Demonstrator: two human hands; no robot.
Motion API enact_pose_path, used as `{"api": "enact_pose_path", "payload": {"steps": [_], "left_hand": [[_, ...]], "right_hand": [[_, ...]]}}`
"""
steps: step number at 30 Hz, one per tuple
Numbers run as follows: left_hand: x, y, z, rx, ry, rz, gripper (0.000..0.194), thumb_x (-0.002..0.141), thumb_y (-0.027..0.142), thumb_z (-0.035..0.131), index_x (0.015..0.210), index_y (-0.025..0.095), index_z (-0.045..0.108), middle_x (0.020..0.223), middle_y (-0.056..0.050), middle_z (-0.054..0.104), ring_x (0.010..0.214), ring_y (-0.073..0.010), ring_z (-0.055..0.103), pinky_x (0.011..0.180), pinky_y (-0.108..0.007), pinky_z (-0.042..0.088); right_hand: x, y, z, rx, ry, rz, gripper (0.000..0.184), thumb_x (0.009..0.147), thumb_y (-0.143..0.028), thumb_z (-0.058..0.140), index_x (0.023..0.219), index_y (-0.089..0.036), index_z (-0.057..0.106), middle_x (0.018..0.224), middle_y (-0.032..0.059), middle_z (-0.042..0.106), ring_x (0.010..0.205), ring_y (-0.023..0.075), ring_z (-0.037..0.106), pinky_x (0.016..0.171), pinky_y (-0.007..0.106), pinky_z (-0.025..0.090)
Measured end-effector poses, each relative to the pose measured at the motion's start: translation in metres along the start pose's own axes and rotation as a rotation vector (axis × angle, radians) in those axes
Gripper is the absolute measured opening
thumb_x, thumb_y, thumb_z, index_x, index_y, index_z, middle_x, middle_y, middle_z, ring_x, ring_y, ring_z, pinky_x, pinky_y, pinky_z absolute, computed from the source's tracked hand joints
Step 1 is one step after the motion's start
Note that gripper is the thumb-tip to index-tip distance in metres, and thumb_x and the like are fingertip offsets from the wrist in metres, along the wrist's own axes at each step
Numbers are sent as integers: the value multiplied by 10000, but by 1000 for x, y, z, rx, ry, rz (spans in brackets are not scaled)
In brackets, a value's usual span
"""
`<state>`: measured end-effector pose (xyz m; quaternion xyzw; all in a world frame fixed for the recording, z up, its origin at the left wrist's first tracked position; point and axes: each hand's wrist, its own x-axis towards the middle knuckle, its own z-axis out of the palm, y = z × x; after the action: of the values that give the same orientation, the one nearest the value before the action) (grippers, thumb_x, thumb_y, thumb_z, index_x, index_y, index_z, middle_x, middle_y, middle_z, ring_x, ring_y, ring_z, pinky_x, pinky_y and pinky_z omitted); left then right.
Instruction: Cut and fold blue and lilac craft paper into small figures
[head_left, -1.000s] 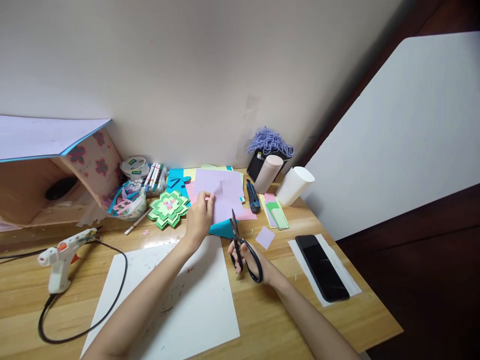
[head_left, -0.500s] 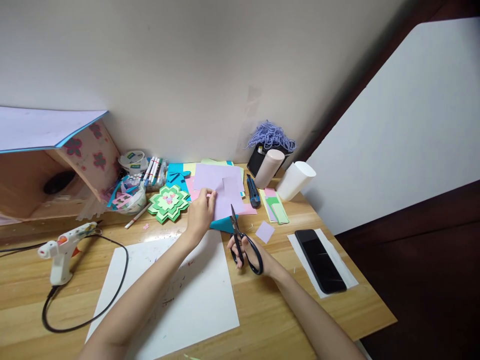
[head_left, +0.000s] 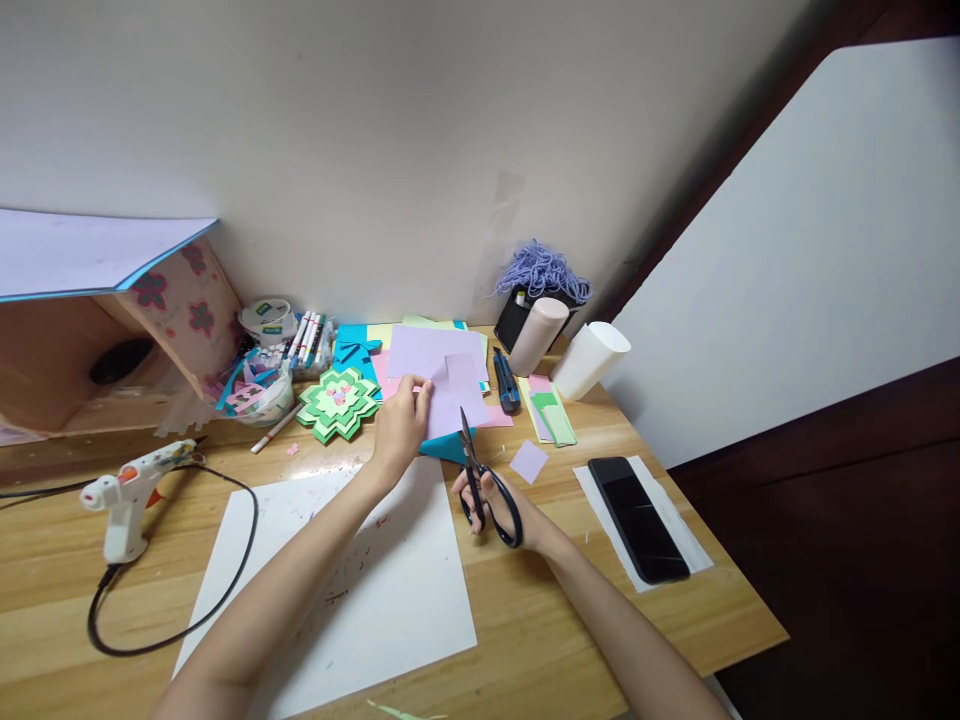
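My left hand (head_left: 399,428) pinches the left edge of a sheet of lilac paper (head_left: 459,398), which has a rectangular notch cut into its top. Black-handled scissors (head_left: 472,462) rest in my right hand (head_left: 517,505), with the fingers around the handles. Their blades point up and away, close to the sheet's lower right corner and nearly closed. A small lilac paper square (head_left: 529,462) lies to the right of the scissors. Below the lilac sheet, a piece of teal paper (head_left: 446,447) shows. Left of my left hand lies a layered green paper flower (head_left: 339,404).
A white glue gun (head_left: 135,495) with a looping cord stands at the left beside a decorated box (head_left: 202,320). A utility knife (head_left: 505,382), paper cups (head_left: 592,358) and purple yarn (head_left: 541,272) stand behind. A black phone (head_left: 637,518) lies right; a white sheet (head_left: 390,600) lies in front.
Hardly anything differs. Both hands keep their hold on the paper and the scissors, and the whole view has shifted very slightly.
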<state>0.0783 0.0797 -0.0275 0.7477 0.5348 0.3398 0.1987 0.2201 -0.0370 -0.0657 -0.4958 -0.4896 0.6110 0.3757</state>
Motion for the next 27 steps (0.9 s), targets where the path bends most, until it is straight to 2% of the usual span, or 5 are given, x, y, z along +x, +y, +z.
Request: {"api": "enact_pose_path", "payload": {"steps": [12,19,27], "left_hand": [[0,0,-1,5,7,2,266,918,383,343,934,208,543,769,-42,681,669,-192,624,553,-240,344],[0,1,-1,10,3,-8,268,919,375,341,951,205,545,775,-45,679,656,-186,620,549,-236,344],[1,1,-2,-17,12,-15,253,916,369,351,931,206,543,758,-40,670,643,-181,610,549,-235,344]], "right_hand": [[0,2,-1,39,-2,-6,728,651,-833,322,863,-162,510,643,-44,424,438,76,473,451,235,410],[1,0,2,26,28,13,732,614,-854,335,816,-168,490,599,-62,410,405,70,459,415,221,388],[6,8,5,39,94,5,619,641,-791,446,743,-181,450,557,-77,386,352,46,408,338,184,362]]}}
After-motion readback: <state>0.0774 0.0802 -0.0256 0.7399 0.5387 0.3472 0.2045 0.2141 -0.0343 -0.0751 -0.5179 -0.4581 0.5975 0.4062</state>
